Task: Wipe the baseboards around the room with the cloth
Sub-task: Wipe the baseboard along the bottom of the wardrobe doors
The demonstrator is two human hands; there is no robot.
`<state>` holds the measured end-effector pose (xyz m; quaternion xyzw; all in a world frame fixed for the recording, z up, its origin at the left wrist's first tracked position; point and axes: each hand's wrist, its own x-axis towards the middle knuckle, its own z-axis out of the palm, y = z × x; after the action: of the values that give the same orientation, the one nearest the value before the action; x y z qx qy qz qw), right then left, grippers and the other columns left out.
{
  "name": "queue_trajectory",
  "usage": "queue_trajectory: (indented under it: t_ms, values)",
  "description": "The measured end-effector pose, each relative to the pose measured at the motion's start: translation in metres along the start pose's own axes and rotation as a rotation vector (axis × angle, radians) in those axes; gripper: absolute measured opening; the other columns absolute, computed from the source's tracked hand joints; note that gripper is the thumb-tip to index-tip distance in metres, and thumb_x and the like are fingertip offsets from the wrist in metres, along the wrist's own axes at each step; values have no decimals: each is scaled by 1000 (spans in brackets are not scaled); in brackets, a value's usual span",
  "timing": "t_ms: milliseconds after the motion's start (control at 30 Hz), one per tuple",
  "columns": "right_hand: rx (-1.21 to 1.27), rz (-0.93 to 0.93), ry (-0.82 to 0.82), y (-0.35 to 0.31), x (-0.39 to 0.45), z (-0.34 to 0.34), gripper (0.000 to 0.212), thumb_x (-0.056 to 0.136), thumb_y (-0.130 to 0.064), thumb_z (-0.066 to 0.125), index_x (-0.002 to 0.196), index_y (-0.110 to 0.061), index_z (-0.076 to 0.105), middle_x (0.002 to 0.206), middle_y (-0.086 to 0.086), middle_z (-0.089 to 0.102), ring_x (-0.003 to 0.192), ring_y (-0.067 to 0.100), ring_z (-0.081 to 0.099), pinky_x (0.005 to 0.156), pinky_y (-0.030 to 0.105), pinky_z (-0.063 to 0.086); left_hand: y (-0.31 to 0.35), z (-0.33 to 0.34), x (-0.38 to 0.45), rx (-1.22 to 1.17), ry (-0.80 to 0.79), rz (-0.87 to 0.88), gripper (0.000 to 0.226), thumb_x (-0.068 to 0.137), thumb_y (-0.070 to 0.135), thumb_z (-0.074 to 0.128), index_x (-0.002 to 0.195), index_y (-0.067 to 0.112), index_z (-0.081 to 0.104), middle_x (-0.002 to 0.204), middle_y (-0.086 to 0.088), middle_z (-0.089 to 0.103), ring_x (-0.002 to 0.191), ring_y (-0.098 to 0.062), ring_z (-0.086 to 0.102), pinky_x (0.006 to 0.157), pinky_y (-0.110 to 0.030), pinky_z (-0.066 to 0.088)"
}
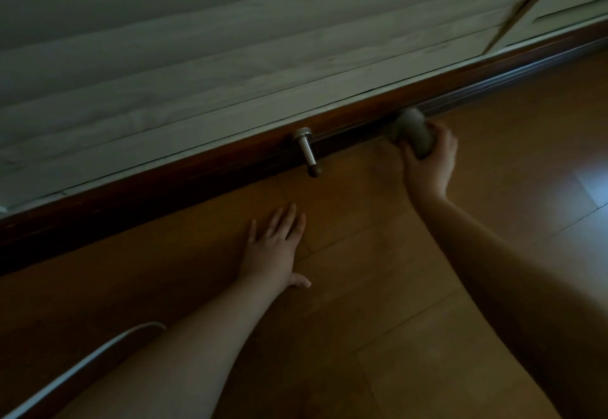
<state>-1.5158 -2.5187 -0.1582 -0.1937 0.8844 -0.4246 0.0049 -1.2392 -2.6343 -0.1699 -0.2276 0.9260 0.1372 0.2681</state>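
Head view, dim light, mid-wipe along one wall. The right hand (427, 162), at about two o'clock from the frame centre, has its fingers curled tight around a bunched grey cloth (411, 132) and holds the wad's far end against the lower moulding of the dark reddish-brown wooden baseboard (204, 185), which runs diagonally from eight o'clock up to two o'clock between the pale plank-textured wall (197, 57) and the orange-brown wood-laminate floor (411, 336). The left hand (273, 251), near the centre, lies palm-down on the floor with fingers straight and slightly spread, thumb out to the side, apparently as a brace; it holds nothing. Progress cannot be read from the board itself: the gloom hides any difference between wiped and unwiped stretches, so the task is judged partway at most, with this board's remaining run and the room's other walls, out of frame, presumably still to do. Edges to mind: a brushed-metal cylindrical door stop with a dark rubber tip (307, 152) juts from the baseboard at twelve o'clock, just beside the cloth on its nine o'clock side, and would interrupt a stroke in that direction. Toward two o'clock the floor along the board lies open up to a pale panelled door or cabinet front (566, 1). A white curved strip (92, 362), unidentifiable, lies at seven o'clock beside the left forearm.
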Motion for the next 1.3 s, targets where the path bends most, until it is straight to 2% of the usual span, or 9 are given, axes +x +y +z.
queue_trajectory:
  t_ms: [167,333,467,600,800,933,1133,1200,1300]
  values:
    - [-18,80,46,-11,58,-21,45,87,-26,69,129,-28,53,123,-7,41,96,1,50,90,17,39,0,0,-1,4,4,14,128,72,72,67,152,27,-22,160,0,-31,149,-24,-23,121,-58,2]
    - [-50,15,-2,-27,38,-1,40,90,-27,66,126,-15,52,130,6,43,104,12,49,96,26,44,-1,0,-1,9,0,27,128,73,73,66,153,26,-21,160,-1,-30,149,-24,-23,121,-58,4]
    - [-13,-52,-42,-40,7,17,42,90,-26,67,128,-14,52,125,5,44,102,13,49,88,22,44,-2,2,-1,-6,1,36,127,74,71,66,154,25,-21,160,0,-31,148,-24,-24,121,-58,3]
    - [44,-94,-127,-54,-24,34,48,89,-26,69,132,-16,50,124,0,42,104,9,48,80,8,35,0,0,-2,-5,-13,36,126,75,70,66,154,25,-22,159,0,-32,149,-23,-24,121,-58,4]
    - [55,-317,-379,-72,-60,51,53,87,-15,72,136,-13,52,127,8,45,110,9,47,83,5,40,-1,-2,-1,-5,-26,41,123,77,71,64,155,24,-19,161,1,-30,149,-22,-22,121,-57,4]
    - [40,-360,-392,-61,-53,41,53,85,-18,74,134,-18,54,123,-2,46,107,4,47,83,4,41,-10,-2,-3,55,-50,89,107,88,68,52,154,25,-20,160,2,-31,149,-20,-21,122,-54,4]
    - [-8,-217,-362,-33,-80,40,55,83,-28,76,130,-34,48,119,-12,42,94,-16,44,72,0,36,-75,-10,-22,186,-45,259,81,99,56,41,158,27,-7,165,6,-15,152,-19,-3,120,-48,11]
    - [13,-188,-369,-30,-96,39,57,83,-29,77,129,-36,46,120,-14,41,100,-24,42,72,0,38,-93,-10,-29,204,-50,250,77,100,56,38,158,28,-5,166,5,-12,152,-19,-4,120,-49,10]
    - [43,-114,-371,-32,-121,36,58,83,-32,77,131,-34,45,121,-14,42,101,-21,44,73,0,38,-117,-7,-43,171,-24,178,75,100,58,34,158,28,-4,166,4,-10,152,-19,-5,121,-48,8]
